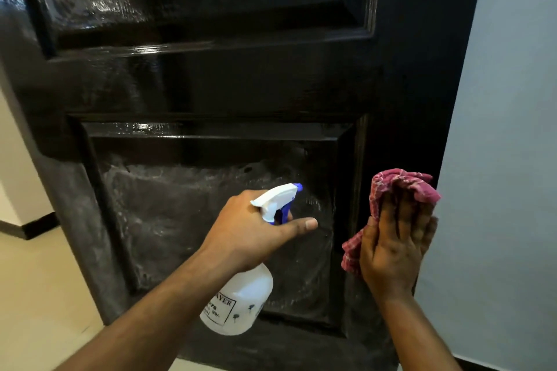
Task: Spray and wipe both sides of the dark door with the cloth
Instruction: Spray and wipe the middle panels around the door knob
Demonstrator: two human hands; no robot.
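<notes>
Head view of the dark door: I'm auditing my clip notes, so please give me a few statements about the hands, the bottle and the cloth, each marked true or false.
1. The left hand grips the white spray bottle at its neck. True.
2. The blue-tipped nozzle points away from the door. False: it points at the door's lower panel.
3. The right hand presses the red checked cloth against the door with flat fingers. True.
4. The red checked cloth hangs from the left hand. False: it is under the right hand, near the door's right edge.
5. The lower panel shows whitish smears. True.
</notes>
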